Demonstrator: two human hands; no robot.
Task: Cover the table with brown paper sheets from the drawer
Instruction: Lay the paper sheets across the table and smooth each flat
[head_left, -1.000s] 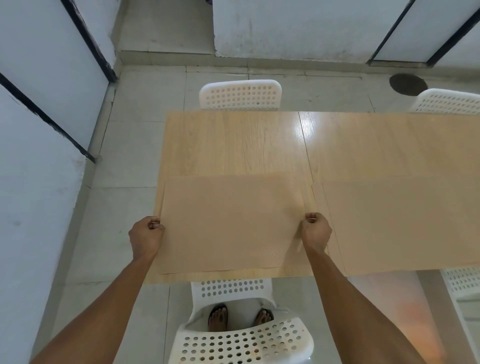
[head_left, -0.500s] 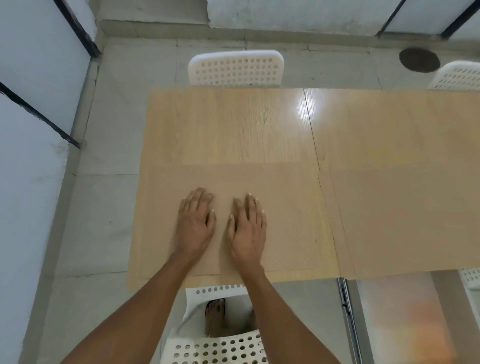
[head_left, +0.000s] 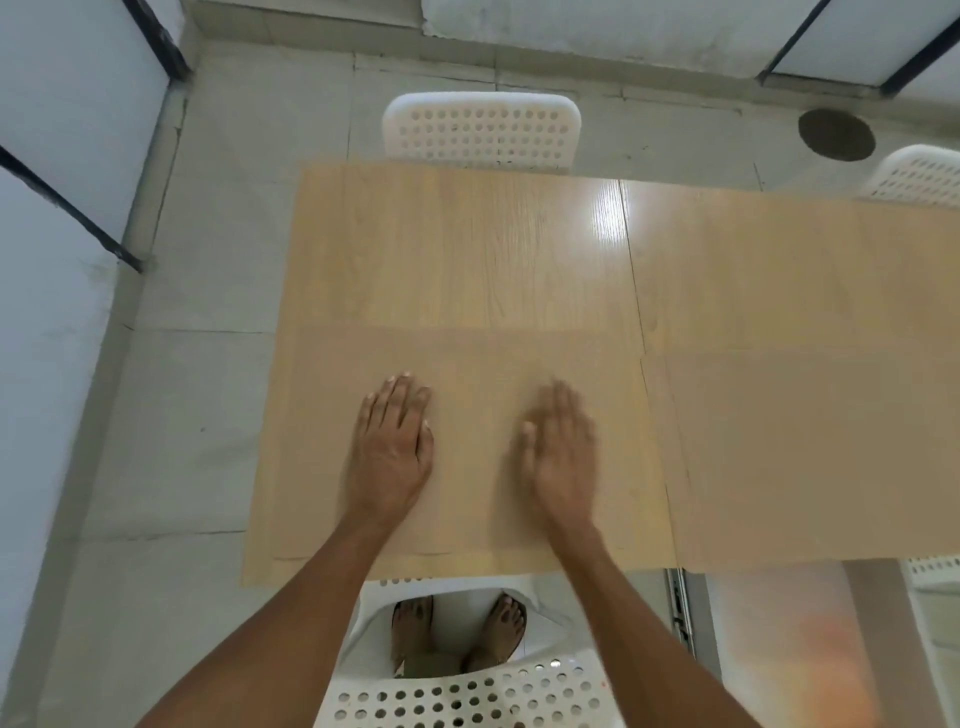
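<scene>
Both hands are flat on the paper here. The left hand (head_left: 392, 449) lies palm down with its fingers straight and together, so its grip is loose and wide, not closed on anything. The right hand (head_left: 561, 452) is also spread flat on the sheet, fingers straight, though it's blurred so the fine detail is mushy. The two hands sit apart from each other, side by side.

They're resting on a brown paper sheet (head_left: 467, 374) that covers the near left part of the wooden bench (head_left: 467, 249), with its near edge close to the bench's front edge. A second brown sheet (head_left: 810, 452) lies just beside it on the right, covering the near right part. The far half of the bench is bare wood with a bright glare spot.

A white perforated chair (head_left: 480, 130) stands at the far side, another white chair (head_left: 467, 696) sits right under the camera, and bare feet (head_left: 457, 631) show on the floor (head_left: 197, 405) below.
</scene>
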